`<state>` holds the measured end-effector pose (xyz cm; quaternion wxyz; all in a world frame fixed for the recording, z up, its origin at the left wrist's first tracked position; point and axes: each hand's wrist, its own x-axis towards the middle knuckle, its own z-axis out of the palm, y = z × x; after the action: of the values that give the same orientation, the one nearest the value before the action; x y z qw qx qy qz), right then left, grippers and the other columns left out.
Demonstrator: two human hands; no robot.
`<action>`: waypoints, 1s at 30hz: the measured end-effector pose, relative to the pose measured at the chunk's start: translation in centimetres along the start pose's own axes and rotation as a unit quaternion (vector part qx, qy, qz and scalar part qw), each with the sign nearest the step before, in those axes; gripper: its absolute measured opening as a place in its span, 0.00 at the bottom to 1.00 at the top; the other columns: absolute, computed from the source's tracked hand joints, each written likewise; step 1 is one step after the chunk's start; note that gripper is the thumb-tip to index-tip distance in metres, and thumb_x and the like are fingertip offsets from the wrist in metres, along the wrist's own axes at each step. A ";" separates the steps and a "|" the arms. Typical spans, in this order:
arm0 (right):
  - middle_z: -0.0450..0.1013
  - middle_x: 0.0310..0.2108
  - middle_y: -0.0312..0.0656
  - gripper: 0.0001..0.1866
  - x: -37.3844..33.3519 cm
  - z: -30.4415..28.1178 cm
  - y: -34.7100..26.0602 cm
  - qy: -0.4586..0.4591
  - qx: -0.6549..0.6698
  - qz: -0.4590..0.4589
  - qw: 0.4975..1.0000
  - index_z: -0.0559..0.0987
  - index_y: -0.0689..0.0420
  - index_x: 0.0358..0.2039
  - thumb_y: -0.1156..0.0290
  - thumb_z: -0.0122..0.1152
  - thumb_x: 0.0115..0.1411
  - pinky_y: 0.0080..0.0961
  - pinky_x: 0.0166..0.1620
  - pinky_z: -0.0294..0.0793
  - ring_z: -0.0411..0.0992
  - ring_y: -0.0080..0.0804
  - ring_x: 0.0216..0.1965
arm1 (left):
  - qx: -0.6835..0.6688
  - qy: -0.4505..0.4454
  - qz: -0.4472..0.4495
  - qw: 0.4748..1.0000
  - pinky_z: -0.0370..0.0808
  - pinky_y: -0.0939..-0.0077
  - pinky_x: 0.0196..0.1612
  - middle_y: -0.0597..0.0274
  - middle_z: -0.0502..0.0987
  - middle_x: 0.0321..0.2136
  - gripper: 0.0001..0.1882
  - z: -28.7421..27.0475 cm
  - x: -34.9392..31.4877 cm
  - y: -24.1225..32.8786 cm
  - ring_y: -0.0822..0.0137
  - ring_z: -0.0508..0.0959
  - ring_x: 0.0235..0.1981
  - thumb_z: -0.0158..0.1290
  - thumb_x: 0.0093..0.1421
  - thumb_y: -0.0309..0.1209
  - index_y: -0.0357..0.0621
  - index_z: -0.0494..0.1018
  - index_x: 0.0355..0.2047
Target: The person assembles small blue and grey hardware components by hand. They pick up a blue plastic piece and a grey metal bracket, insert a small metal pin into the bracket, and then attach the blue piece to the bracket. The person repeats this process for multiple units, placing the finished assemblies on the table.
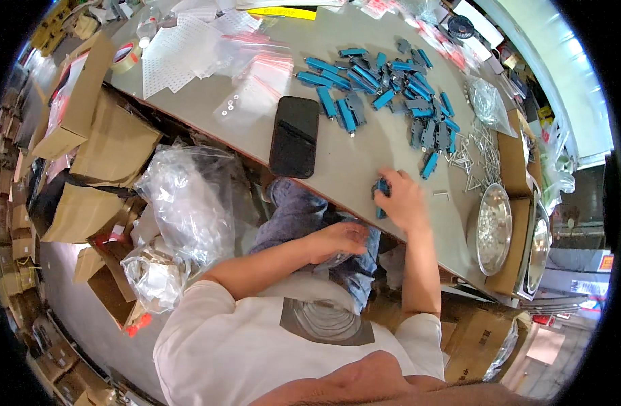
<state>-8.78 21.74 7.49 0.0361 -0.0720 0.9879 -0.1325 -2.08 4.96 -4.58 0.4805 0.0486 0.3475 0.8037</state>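
Near the front edge of the desk [361,152], the right hand [404,201] held a blue-and-dark part [381,211] between its fingers, the left hand [341,241] lay over the lap [293,213], finger state undeterminable, and a slipped pinch so close to the edge risked dropping the part.

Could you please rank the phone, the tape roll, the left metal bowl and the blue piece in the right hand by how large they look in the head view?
1. Phone
2. Left metal bowl
3. Tape roll and blue piece, left unranked: the right hand partly covers the piece.
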 end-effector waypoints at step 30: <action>0.74 0.40 0.54 0.34 -0.7 -1.3 5.9 0.027 0.066 0.117 0.991 0.67 0.55 0.51 0.72 0.65 0.40 0.42 0.46 0.71 0.71 0.54 0.44 | -0.132 -0.013 -0.125 0.983 0.74 0.55 0.42 0.66 0.74 0.40 0.22 2.3 0.6 1.5 0.68 0.74 0.42 0.57 0.60 0.43 0.53 0.67 0.52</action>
<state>-8.94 27.79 7.20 0.0296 0.0506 0.9792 -0.1943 -2.56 6.21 -2.16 0.5839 -0.0483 0.2358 0.7754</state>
